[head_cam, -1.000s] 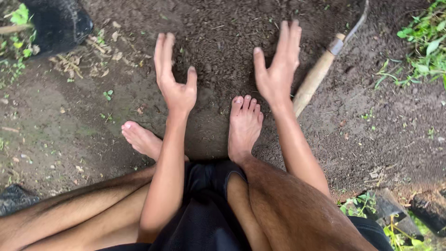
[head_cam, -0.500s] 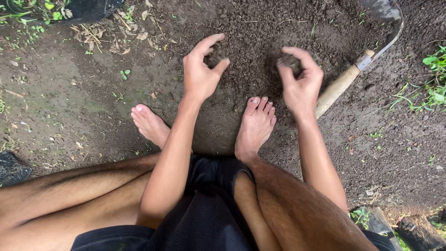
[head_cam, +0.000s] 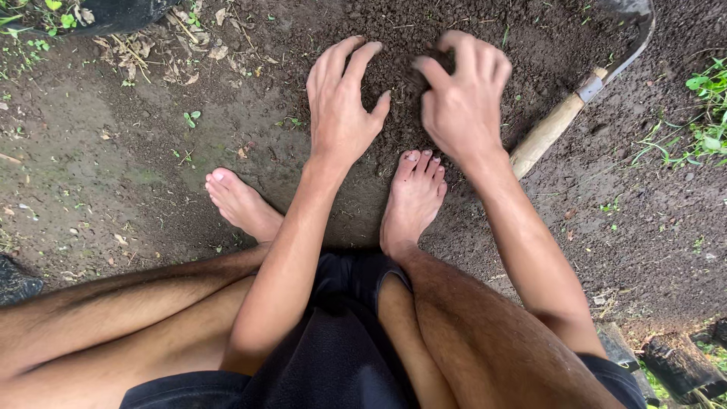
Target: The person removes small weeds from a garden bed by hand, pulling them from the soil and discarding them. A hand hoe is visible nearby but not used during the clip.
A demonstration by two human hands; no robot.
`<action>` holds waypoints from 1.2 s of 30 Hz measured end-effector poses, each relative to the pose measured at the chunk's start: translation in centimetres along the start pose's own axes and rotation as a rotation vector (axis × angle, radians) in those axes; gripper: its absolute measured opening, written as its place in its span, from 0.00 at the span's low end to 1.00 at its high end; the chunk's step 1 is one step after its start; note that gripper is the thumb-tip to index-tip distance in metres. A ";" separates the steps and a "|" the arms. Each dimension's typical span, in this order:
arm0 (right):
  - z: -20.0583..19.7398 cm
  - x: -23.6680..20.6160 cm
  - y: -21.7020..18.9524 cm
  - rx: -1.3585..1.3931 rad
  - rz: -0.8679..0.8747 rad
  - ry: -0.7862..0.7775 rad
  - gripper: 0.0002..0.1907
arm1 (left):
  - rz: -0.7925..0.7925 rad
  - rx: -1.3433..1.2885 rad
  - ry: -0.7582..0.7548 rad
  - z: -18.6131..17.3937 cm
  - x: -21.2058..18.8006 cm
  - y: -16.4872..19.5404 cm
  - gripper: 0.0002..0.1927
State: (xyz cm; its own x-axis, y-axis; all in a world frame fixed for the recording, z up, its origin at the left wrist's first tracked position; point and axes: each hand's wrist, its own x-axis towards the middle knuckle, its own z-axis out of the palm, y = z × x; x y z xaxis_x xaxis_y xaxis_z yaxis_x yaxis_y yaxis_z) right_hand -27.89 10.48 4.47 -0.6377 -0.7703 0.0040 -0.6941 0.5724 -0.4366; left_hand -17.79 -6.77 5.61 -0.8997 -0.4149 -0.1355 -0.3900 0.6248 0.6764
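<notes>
I squat barefoot over dark loose soil point(head_cam: 409, 30). My left hand point(head_cam: 341, 102) rests palm down on the soil with its fingers spread and slightly curled. My right hand point(head_cam: 463, 95) is clenched around a clump of dark soil point(head_cam: 428, 68), close beside the left hand. Both hands are just beyond my right foot point(head_cam: 413, 201); my left foot point(head_cam: 238, 204) lies to the left.
A sickle with a wooden handle point(head_cam: 553, 129) and curved metal blade point(head_cam: 640, 26) lies on the ground right of my right hand. A black bag point(head_cam: 113, 11) sits at the top left. Weeds point(head_cam: 704, 113) grow at the right edge.
Both hands went from flat, fingers stretched out, to curled in the soil and drew closer together. The right hand closed on a clump of soil.
</notes>
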 end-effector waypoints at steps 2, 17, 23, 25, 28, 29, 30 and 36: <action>-0.8 -1.6 1.2 0.050 0.082 0.002 0.12 | -0.002 -0.009 -0.007 -0.2 -0.1 0.0 0.31; -1.7 -3.8 0.7 0.177 0.172 0.022 0.16 | 0.127 -0.050 -0.211 0.0 -2.0 0.9 0.07; -2.7 -3.6 1.6 0.404 0.348 0.036 0.08 | 0.133 -0.060 -0.093 -1.8 -1.8 0.7 0.22; -3.6 -4.3 1.8 0.506 0.405 0.037 0.09 | 0.145 0.003 -0.124 -1.5 -2.1 1.1 0.28; -4.4 -5.2 0.9 0.490 0.305 -0.098 0.12 | 0.216 0.117 -0.143 -0.8 -2.2 1.0 0.29; -4.5 -5.3 0.3 0.501 0.268 -0.187 0.12 | 0.203 0.088 -0.111 -0.5 -2.1 0.8 0.28; -4.4 -5.3 -0.5 0.514 0.231 -0.277 0.12 | 0.188 0.060 -0.081 -0.1 -1.7 0.5 0.26; -3.5 -3.9 -3.3 0.248 0.229 -0.335 0.21 | 0.140 -0.048 0.081 0.3 1.0 -0.6 0.21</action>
State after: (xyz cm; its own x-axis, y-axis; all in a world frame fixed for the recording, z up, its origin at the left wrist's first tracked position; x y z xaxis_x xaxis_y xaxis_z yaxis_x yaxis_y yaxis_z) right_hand -24.29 12.58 9.08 -0.5936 -0.7036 -0.3905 -0.4213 0.6852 -0.5941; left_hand -18.49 -7.42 4.85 -0.9249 -0.3797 0.0200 -0.2507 0.6484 0.7188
